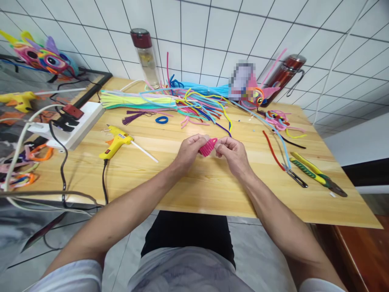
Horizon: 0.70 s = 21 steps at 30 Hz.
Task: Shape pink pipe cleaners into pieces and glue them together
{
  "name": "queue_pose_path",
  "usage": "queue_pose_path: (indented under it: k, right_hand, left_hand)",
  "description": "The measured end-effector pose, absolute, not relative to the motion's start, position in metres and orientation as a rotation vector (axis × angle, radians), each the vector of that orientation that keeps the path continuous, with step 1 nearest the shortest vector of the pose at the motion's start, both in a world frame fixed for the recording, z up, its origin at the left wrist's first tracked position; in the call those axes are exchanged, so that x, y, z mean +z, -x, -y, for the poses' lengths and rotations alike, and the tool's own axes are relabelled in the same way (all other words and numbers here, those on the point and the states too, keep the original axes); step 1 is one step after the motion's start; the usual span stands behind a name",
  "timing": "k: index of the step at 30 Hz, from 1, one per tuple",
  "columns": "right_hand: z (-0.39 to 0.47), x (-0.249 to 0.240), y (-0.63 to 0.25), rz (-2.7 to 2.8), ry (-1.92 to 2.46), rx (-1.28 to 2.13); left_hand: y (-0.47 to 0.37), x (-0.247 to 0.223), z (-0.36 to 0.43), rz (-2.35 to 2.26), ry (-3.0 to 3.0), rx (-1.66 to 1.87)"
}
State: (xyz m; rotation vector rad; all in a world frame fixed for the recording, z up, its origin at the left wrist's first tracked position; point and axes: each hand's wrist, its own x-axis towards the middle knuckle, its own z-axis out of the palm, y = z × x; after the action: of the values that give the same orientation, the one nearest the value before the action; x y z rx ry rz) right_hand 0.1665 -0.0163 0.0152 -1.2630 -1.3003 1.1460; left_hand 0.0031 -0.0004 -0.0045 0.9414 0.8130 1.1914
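Between my two hands, just above the wooden table (pixel 146 178), is a pink piece of folded pipe cleaner (pixel 208 147) with side-by-side ridges. My left hand (pixel 192 149) pinches its left side between thumb and fingers. At its right end, the fingertips of my right hand (pixel 230 151) are closed on a small loop. Left of my hands lies a yellow hot glue gun (pixel 117 142) with a white glue stick in its back. A bundle of coloured pipe cleaners (pixel 142 100) stretches across the table behind my hands.
Pliers (pixel 317 173), thread snips (pixel 294 176) and a red pipe cleaner (pixel 272 149) lie at the right. A glass bottle (pixel 147 61) and a red flask (pixel 287 75) stand by the tiled wall. At left is a power strip (pixel 77 125) with cords. A blue ring (pixel 161 120) lies near a purple tassel (pixel 136 117).
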Motion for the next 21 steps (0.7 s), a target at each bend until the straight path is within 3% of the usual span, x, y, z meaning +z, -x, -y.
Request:
queue_pose_path:
  k: [13, 21]
  right_hand:
    - [0.0164, 0.0116, -0.1675, 1.368, 1.244, 1.128]
    - [0.0190, 0.0148, -0.1733, 1.694, 1.102, 0.617]
  left_hand:
    - [-0.0019, -0.0004, 0.0010, -0.822, -0.918, 1.115]
    - [-0.0006, 0.0054, -0.0004, -0.736, -0.746, 1.026]
